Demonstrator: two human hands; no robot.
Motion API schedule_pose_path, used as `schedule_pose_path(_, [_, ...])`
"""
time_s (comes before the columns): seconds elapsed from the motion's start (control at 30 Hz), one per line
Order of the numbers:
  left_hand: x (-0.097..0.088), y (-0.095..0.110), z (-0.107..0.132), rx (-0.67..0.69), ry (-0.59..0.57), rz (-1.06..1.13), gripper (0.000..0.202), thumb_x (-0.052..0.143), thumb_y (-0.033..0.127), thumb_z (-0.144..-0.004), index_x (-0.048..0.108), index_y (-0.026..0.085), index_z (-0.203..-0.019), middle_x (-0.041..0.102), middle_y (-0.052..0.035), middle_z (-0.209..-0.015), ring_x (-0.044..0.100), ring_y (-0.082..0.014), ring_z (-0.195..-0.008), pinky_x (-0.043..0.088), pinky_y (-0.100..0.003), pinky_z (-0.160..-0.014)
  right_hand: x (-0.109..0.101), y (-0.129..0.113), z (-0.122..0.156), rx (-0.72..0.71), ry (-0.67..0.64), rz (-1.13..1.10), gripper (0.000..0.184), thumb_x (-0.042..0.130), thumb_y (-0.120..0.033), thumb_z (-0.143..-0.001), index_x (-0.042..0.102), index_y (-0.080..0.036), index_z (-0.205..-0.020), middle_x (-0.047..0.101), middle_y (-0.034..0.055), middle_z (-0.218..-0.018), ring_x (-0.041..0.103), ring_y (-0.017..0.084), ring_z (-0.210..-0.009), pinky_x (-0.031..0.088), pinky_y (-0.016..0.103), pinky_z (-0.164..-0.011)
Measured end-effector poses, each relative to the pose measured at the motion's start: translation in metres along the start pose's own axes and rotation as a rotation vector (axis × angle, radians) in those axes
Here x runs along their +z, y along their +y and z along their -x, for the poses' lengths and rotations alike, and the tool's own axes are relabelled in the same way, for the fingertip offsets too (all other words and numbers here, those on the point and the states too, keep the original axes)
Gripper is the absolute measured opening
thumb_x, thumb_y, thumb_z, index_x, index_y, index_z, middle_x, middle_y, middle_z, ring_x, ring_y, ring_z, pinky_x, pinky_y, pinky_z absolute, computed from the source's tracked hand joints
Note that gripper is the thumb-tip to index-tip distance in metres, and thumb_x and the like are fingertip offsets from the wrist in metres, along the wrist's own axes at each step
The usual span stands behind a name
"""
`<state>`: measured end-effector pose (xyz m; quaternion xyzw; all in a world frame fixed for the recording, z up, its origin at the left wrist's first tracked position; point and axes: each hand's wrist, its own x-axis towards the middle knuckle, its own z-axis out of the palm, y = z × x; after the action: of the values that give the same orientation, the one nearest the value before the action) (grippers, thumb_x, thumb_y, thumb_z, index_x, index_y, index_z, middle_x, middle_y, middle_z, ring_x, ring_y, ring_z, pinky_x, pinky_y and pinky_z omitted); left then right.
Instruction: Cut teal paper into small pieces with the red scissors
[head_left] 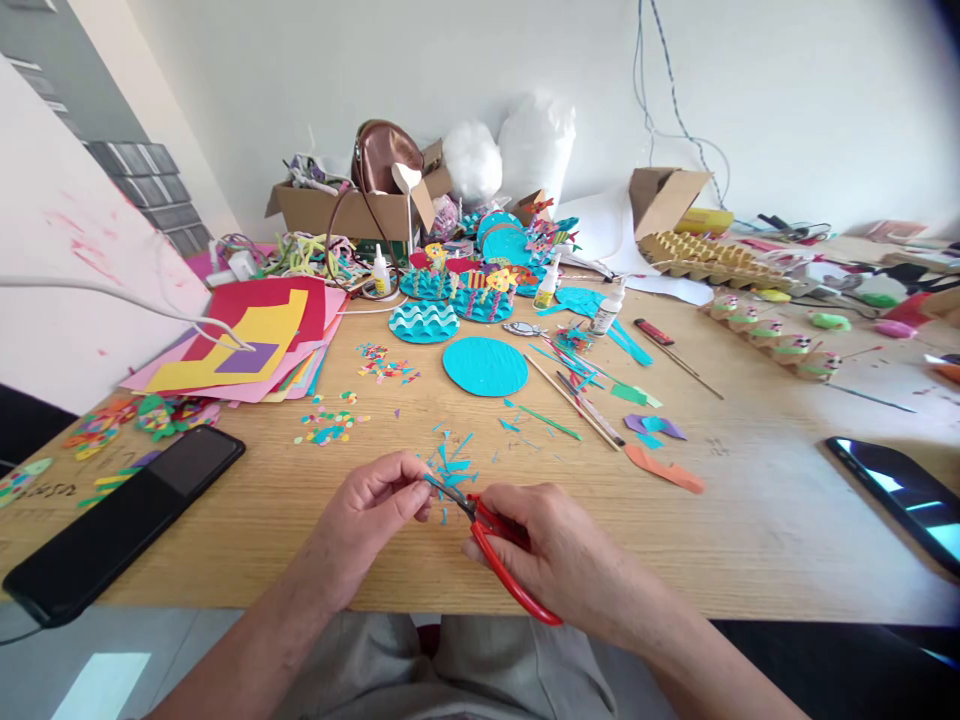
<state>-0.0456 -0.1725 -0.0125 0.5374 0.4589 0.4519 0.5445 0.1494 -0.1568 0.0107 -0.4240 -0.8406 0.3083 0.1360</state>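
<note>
The scissors (495, 562) sit at the lower centre of the frame, their blades pointing up and left to a small blue piece (429, 481) at my fingertips. My left hand (386, 505) pinches that piece narrowly between thumb and forefinger; most of it is hidden. My right hand (555, 535) is wrapped around the red handles. How far apart the blades stand I cannot tell.

Just beyond the blades, blue scraps (457, 468) lie scattered on the desk (750, 560). Above them, in the centre, lies a plain blue disc (485, 366), with a wavy disc (424, 322) near its upper left. Coloured dots (332, 428) spread left of centre. Right of the plain disc, thin sticks (577, 405) lie slantwise, and an orange scrap (664, 469) rests below their lower ends.

At the left, a paper stack (296, 345) has red, yellow and purple on top, and a black device (124, 525) lies below it. A phone (892, 495) lies at the right edge. Towards the top, a white bottle (607, 310) stands right of centre, a brown bag (386, 155) rests on an open box (345, 215), and egg trays (697, 262) lie at the upper right.
</note>
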Motion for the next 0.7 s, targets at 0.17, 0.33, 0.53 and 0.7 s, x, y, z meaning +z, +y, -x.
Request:
schedule_pose_path(0.17, [0.0000,-0.0010,0.0001,0.001,0.005,0.005,0.012,0.052,0.025,-0.080,0.060,0.018,-0.073,0.054,0.0025,-0.065,0.049,-0.0109,-0.066,0.039,-0.020,-0.064,0.0011,0.0011,0.0000,0.000,0.022,0.011,0.024,0.049,-0.028,-0.082,0.042,-0.018,-0.061,0.041,-0.0075,-0.048,0.031,0.005,-0.043,0.021,0.017,-0.042])
schedule_pose_path(0.33, [0.0008,0.0014,0.0001,0.001,0.025,-0.002,0.013,0.053,0.025,-0.079,0.059,0.017,-0.069,0.053,0.0028,-0.063,0.048,-0.0107,-0.065,0.038,-0.020,-0.063,0.0022,0.0008,-0.0008,0.000,0.037,0.029,0.024,0.050,-0.027,-0.080,0.041,-0.018,-0.059,0.039,-0.0072,-0.048,0.031,0.005,-0.044,0.022,0.018,-0.043])
schedule_pose_path(0.53, [-0.0002,0.0007,0.0009,0.000,-0.002,0.005,0.013,0.053,0.026,-0.079,0.061,0.018,-0.073,0.054,0.0025,-0.065,0.049,-0.0107,-0.066,0.038,-0.020,-0.063,-0.0005,-0.0022,0.0009,0.012,-0.047,-0.011,0.021,0.047,-0.031,-0.083,0.045,-0.019,-0.066,0.048,-0.0059,-0.055,0.037,0.006,-0.047,0.024,0.017,-0.044])
schedule_pose_path(0.7, [0.0005,0.0006,0.0012,-0.007,-0.015,0.000,0.014,0.053,0.026,-0.079,0.062,0.017,-0.073,0.055,0.0019,-0.065,0.048,-0.0113,-0.065,0.038,-0.021,-0.063,-0.0009,-0.0031,0.0002,0.021,-0.041,-0.004,0.022,0.046,-0.031,-0.083,0.045,-0.019,-0.066,0.047,-0.0056,-0.054,0.036,0.006,-0.047,0.025,0.018,-0.045])
